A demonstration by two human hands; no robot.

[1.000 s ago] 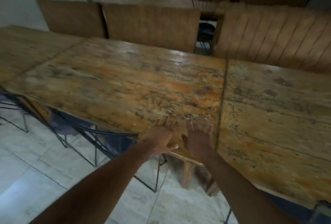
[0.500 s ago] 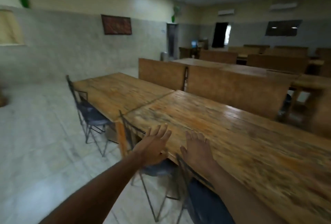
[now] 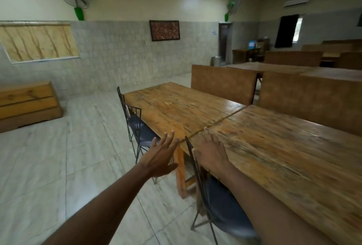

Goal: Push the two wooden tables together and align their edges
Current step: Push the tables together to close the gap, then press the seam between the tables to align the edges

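Observation:
Two worn wooden tables stand end to end: the far table [image 3: 176,105] on the left and the near table [image 3: 284,147] on the right. A thin dark seam [image 3: 219,120] runs between them. My left hand [image 3: 160,156] hovers open in the air by the far table's front corner, holding nothing. My right hand [image 3: 210,152] lies flat, fingers spread, on the near table's front corner beside the seam.
Two metal chairs with dark seats stand at the front edge: one [image 3: 137,125] under the far table, one [image 3: 219,201] below my right arm. Wooden benches [image 3: 223,83] back the tables. A wooden box [image 3: 27,103] sits by the left wall. Tiled floor [image 3: 78,166] spreads left.
My view has swung up and left from a seam further right to this seam. Both hands have left the tabletop edge; the left now hangs in the air, the right rests on the near table.

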